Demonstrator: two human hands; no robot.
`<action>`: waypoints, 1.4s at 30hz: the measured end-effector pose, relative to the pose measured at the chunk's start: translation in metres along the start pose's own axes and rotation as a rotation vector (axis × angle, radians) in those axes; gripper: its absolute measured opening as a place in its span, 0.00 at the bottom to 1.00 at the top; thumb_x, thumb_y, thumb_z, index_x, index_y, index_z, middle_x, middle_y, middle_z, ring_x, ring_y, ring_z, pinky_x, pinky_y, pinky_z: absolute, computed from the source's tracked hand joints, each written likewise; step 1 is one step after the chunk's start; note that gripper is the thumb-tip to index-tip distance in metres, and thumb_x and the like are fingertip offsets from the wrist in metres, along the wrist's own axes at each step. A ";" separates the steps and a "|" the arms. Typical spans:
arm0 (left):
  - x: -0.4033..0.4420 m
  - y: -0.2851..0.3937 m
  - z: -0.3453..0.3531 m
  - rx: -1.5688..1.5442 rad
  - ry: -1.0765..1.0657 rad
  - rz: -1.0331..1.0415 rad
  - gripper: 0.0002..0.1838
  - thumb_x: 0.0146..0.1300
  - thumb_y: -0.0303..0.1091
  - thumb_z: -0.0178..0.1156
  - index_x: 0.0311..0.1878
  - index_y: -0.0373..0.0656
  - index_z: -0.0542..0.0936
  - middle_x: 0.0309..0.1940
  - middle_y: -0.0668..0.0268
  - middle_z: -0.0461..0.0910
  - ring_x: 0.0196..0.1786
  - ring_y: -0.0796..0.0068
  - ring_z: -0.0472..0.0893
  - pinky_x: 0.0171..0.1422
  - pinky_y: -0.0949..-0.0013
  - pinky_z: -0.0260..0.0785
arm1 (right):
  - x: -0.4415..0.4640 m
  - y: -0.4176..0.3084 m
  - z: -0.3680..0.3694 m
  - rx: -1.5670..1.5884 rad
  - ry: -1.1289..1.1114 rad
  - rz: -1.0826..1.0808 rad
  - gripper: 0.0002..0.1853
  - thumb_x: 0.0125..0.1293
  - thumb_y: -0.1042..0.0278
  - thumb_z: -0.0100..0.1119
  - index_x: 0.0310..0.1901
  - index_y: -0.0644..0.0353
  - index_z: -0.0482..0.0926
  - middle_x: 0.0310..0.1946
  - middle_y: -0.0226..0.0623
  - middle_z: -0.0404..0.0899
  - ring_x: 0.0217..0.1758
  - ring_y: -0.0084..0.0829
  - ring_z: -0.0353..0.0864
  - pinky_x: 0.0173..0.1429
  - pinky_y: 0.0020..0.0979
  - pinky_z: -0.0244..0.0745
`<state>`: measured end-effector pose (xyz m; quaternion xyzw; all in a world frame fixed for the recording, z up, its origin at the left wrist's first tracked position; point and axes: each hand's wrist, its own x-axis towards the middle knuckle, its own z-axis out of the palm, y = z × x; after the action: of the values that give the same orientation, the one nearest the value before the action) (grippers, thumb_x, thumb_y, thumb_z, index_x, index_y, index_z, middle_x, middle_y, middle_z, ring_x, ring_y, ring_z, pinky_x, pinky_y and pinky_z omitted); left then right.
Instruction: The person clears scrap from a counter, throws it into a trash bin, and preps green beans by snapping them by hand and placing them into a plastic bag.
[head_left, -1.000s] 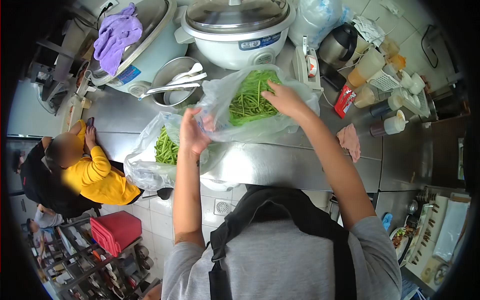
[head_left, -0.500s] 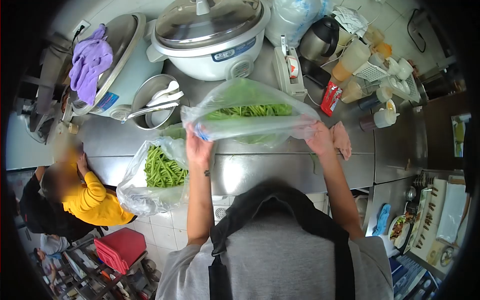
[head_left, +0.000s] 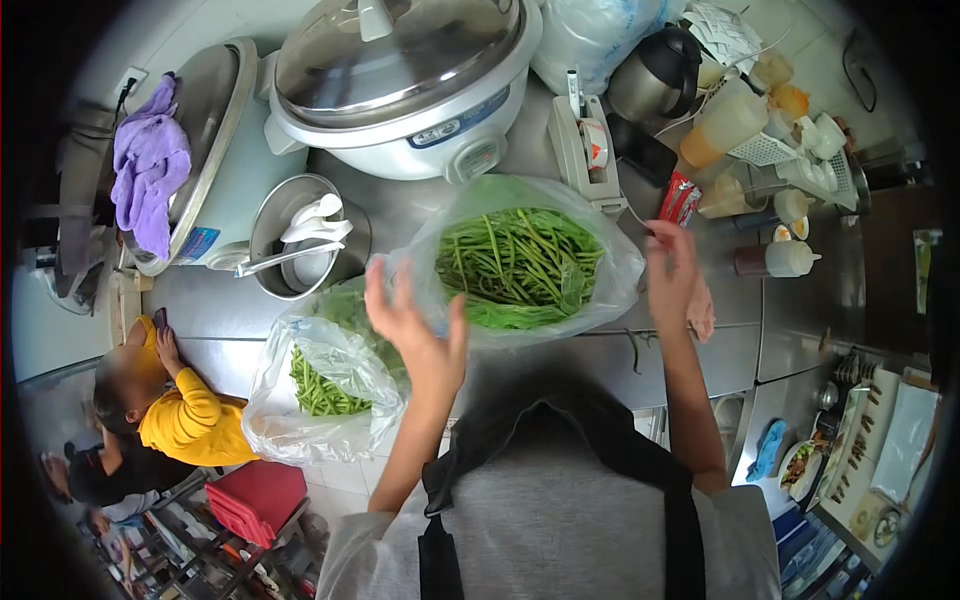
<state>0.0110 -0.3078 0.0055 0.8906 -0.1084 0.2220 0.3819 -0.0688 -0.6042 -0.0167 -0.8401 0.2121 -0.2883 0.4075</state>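
A clear plastic bag, wide open at the top, lies on the steel counter with a heap of green beans (head_left: 520,262) inside. My left hand (head_left: 418,330) is beside the bag's left edge, fingers spread and holding nothing. Off the bag's right edge, my right hand (head_left: 672,272) is raised with its fingers apart and slightly blurred. A second plastic bag (head_left: 375,420) with cut green beans (head_left: 322,388) rests at the counter's front edge, left of my left hand. One loose bean (head_left: 634,352) lies on the counter near my right wrist.
Behind stand a large cooker (head_left: 400,90), a second cooker with a purple cloth (head_left: 150,165), and a metal bowl with spoons (head_left: 310,235). At right are a tape dispenser (head_left: 588,150), a thermos (head_left: 655,75) and sauce bottles (head_left: 778,259). A person in yellow (head_left: 195,420) leans at the left.
Both hands have let go of the bag's rim, and its mouth has opened, showing more beans. My view has shifted, and the person in black at left has moved lower.
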 end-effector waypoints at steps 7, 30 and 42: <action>0.070 -0.069 0.083 0.130 -0.675 -0.082 0.18 0.70 0.42 0.54 0.57 0.41 0.75 0.32 0.64 0.79 0.34 0.63 0.78 0.49 0.56 0.71 | 0.014 -0.005 0.044 -0.223 -0.169 -0.117 0.16 0.61 0.74 0.59 0.51 0.57 0.78 0.42 0.39 0.77 0.43 0.40 0.78 0.49 0.37 0.75; 0.115 -0.085 0.020 -1.623 -0.887 -0.894 0.20 0.72 0.36 0.52 0.65 0.40 0.70 0.29 0.76 0.70 0.32 0.85 0.70 0.38 0.81 0.65 | -0.011 0.000 -0.021 -0.090 -0.285 0.284 0.16 0.60 0.58 0.68 0.45 0.60 0.81 0.34 0.34 0.80 0.37 0.26 0.78 0.43 0.29 0.73; -0.020 0.014 -0.044 -0.235 -0.198 0.214 0.14 0.57 0.23 0.62 0.48 0.40 0.80 0.40 0.58 0.75 0.47 0.60 0.74 0.55 0.61 0.66 | -0.137 0.060 -0.057 -0.237 -0.481 0.277 0.15 0.59 0.59 0.65 0.32 0.65 0.77 0.29 0.42 0.78 0.32 0.38 0.77 0.40 0.36 0.71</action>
<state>-0.0253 -0.2851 0.0321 0.8407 -0.2646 0.1584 0.4451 -0.2152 -0.5900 -0.0794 -0.8891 0.2545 0.0043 0.3805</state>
